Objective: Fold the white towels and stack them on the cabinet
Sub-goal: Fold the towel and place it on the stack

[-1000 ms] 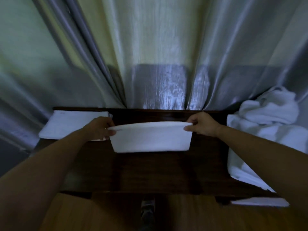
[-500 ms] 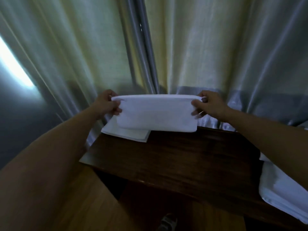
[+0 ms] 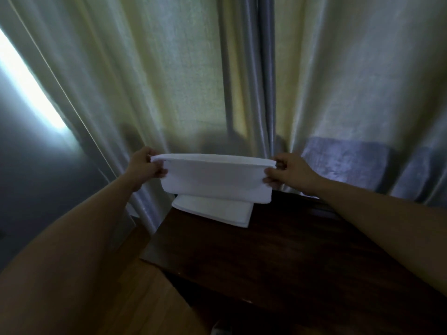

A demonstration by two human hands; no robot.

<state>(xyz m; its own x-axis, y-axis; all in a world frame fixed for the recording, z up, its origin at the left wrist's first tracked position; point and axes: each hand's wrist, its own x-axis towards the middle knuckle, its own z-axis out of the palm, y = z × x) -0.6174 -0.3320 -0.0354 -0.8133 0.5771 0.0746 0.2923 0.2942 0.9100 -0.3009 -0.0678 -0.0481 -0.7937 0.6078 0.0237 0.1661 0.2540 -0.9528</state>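
grip: your left hand (image 3: 142, 165) and right hand (image 3: 289, 172) pinch folded towel (image 3: 215, 181) | over stacked towel (image 3: 217, 211), cabinet (image 3: 278, 250) far-left | risk: uneven release skews stack

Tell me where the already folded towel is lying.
In the head view the folded towel lies flat on the far left corner of the dark wooden cabinet, against the curtain, just under the towel held up by both hands.
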